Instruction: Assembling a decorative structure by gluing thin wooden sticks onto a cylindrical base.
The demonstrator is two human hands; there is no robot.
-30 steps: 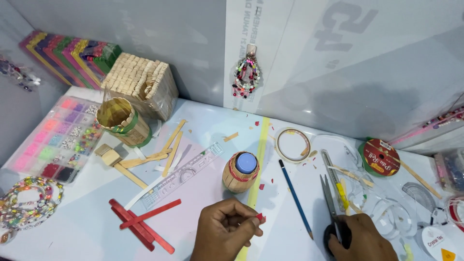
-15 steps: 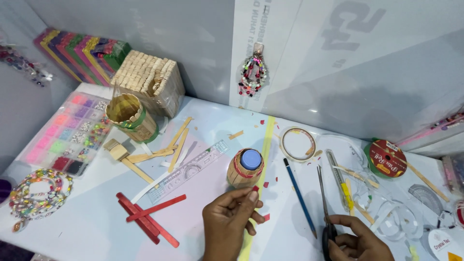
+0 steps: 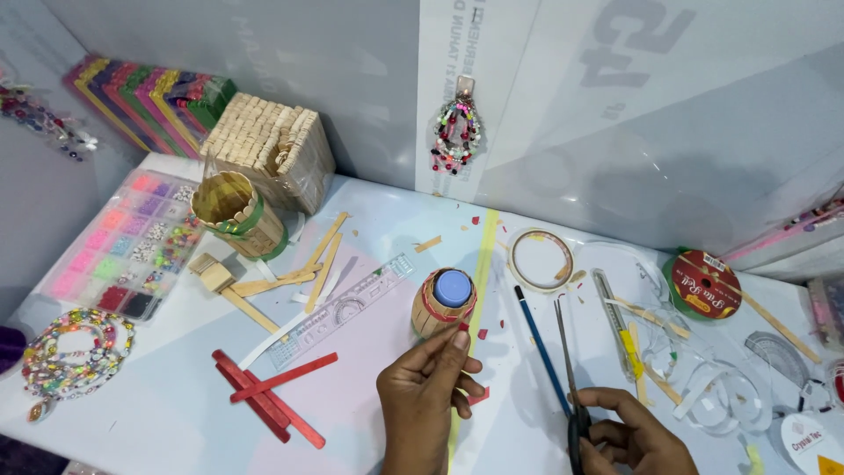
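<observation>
A white bench point(image 3: 132, 413) is strewn with craft goods, the largest being a stack of wooden sticks point(image 3: 268, 145) at the back, then a clear ruler point(image 3: 338, 308) and loose red sticks point(image 3: 268, 396). Near the middle, a small stick-clad bottle with a blue cap point(image 3: 444, 301) is touched by the fingertips of the left hand point(image 3: 426, 396), whose fingers are loosely curled. The handles of the scissors point(image 3: 570, 369) are gripped by the right hand point(image 3: 635, 435), beside a blue pencil point(image 3: 541, 347).
</observation>
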